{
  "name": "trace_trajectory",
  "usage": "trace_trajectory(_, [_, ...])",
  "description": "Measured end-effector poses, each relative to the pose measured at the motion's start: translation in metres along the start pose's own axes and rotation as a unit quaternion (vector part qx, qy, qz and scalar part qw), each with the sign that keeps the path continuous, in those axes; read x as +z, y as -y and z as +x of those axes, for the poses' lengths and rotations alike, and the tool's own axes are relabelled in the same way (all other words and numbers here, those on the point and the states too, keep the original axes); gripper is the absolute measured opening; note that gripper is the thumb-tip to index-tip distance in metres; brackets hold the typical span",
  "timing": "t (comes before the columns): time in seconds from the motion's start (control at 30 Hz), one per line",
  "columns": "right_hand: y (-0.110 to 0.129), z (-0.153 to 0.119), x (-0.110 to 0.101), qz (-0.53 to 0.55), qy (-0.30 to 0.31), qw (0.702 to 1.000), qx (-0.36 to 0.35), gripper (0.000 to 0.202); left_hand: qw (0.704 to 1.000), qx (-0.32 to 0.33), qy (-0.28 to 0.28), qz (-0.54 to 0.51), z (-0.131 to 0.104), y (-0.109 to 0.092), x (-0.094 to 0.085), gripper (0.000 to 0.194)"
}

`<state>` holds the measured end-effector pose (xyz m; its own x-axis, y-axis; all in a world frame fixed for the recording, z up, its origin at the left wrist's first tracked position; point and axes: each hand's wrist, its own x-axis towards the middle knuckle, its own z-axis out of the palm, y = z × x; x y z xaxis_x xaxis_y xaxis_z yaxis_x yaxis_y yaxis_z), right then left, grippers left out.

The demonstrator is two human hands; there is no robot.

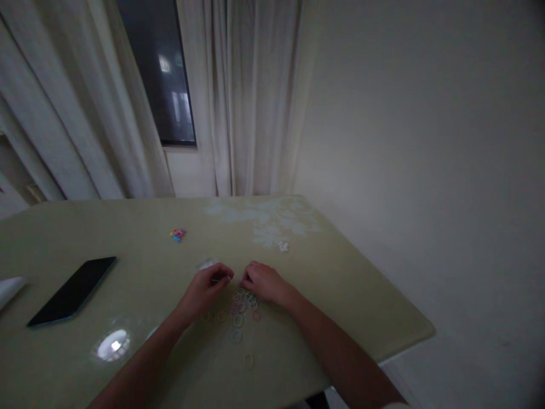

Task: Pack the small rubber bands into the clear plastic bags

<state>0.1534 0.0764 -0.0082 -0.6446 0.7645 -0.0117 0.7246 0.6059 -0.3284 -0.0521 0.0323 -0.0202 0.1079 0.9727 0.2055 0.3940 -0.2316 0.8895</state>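
Rings (238, 321), thin and pale in several tints, lie in a loose cluster directly below the right hand's fingertips and toward the wearer from the gap between the hands, as seen in the head view. Left hand (209, 286): thumb and index finger pressed together, pinching a small pale piece (230, 278) at the tips; the piece is too small to identify. Right hand (264, 282): fingers curled and bunched, tips at the far edge of the cluster, just beside the left hand but apart from it; whether they grip anything cannot be told. One separate ring (248, 360) lies nearer the wearer than both hands. Clear packet (206, 264): just beyond the left hand, partly hidden by it. Multicoloured pieces (177, 234): small heap farther beyond the left hand, to its left. White pieces (283, 246): small group beyond the right hand, slightly to its right. Dark flat tablet (76, 292): well apart from the left hand, on its left. Glossy table (361, 318) extends under both hands; curtains (259, 102) hang beyond its far edge.
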Motion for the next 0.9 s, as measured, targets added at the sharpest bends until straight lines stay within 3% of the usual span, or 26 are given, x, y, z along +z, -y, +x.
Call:
trace_trajectory(0.23, [-0.007,-0.007,0.001,0.016,-0.007,0.998,-0.052,0.016,0.998,-0.026,-0.027,-0.056,-0.002,-0.012,0.000,0.035])
trace_trajectory(0.37, [-0.016,-0.009,-0.005,0.176,-0.018,0.984,-0.020,0.014,0.993,-0.043,-0.006,-0.108,-0.005,-0.018,0.000,0.034])
trace_trajectory(0.53, [-0.010,-0.012,-0.012,0.402,-0.017,0.916,-0.010,0.020,0.981,-0.062,0.061,-0.175,-0.011,-0.025,0.009,0.033])
trace_trajectory(0.67, [0.004,-0.017,-0.010,0.376,-0.092,0.922,-0.028,0.022,0.961,-0.077,0.060,-0.260,-0.014,-0.027,0.015,0.035])
trace_trajectory(0.77, [0.012,-0.021,-0.010,0.338,-0.137,0.929,-0.057,0.021,0.960,-0.081,0.040,-0.264,-0.015,-0.030,0.013,0.038])
trace_trajectory(0.9, [0.020,-0.027,-0.013,0.334,-0.133,0.930,-0.079,0.020,0.975,-0.060,0.004,-0.215,-0.015,-0.033,0.009,0.034])
